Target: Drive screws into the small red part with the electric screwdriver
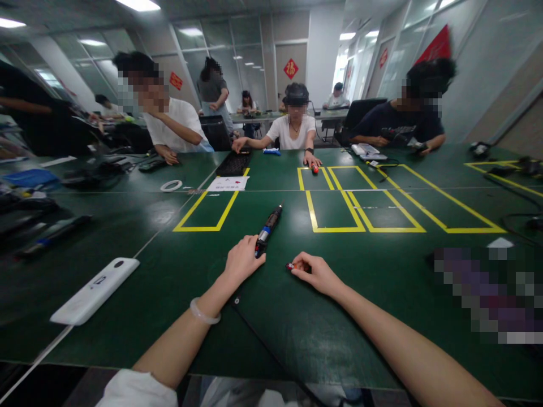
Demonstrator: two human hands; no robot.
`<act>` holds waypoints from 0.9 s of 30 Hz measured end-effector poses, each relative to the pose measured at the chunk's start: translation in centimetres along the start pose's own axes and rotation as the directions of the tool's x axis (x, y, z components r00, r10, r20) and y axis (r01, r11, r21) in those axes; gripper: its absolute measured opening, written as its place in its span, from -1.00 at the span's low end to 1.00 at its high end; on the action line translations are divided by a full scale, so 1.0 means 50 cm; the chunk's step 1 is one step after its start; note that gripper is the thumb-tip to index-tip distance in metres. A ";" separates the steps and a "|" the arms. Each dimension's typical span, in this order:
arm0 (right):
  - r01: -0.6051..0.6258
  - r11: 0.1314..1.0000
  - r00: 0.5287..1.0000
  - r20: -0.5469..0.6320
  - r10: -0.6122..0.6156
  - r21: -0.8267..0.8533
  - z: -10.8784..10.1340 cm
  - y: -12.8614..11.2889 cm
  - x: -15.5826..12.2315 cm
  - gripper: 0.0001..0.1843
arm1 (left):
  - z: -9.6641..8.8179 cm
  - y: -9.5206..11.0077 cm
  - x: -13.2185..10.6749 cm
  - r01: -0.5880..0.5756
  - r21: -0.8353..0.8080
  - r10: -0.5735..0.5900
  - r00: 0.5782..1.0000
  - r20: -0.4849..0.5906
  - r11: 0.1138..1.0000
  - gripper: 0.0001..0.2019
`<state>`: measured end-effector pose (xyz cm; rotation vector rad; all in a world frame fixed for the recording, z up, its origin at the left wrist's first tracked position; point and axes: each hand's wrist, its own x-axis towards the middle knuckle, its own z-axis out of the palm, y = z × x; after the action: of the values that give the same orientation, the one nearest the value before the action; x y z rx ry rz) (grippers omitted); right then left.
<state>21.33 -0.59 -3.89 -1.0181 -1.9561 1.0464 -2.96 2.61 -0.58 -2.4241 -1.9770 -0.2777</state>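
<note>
My left hand rests on the green table with its fingers closed round the rear end of a slim electric screwdriver. The tool is dark, with a blue and silver band, and its metal tip points away from me to the right. To the right of it, my right hand is closed in a pinch on a small red and orange piece. Fingers cover most of that piece, so its kind is unclear. A black cable runs from below my left wrist toward the table's near edge.
Yellow tape outlines mark the table ahead. A white power strip lies at left. Farther off are a black tray, a paper sheet and a tape roll. A person opposite has a hand by a red-tipped object.
</note>
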 end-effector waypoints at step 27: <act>0.017 0.951 0.999 -0.031 -0.028 -0.310 0.013 -0.011 0.011 -0.79 | 0.002 0.112 -0.052 -0.311 -0.168 0.330 0.939 0.099 0.935 -0.36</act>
<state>20.36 -0.51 -3.60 -1.1686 -2.1417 0.7159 2.01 -1.06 -0.40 -2.8744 -1.6101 -0.2837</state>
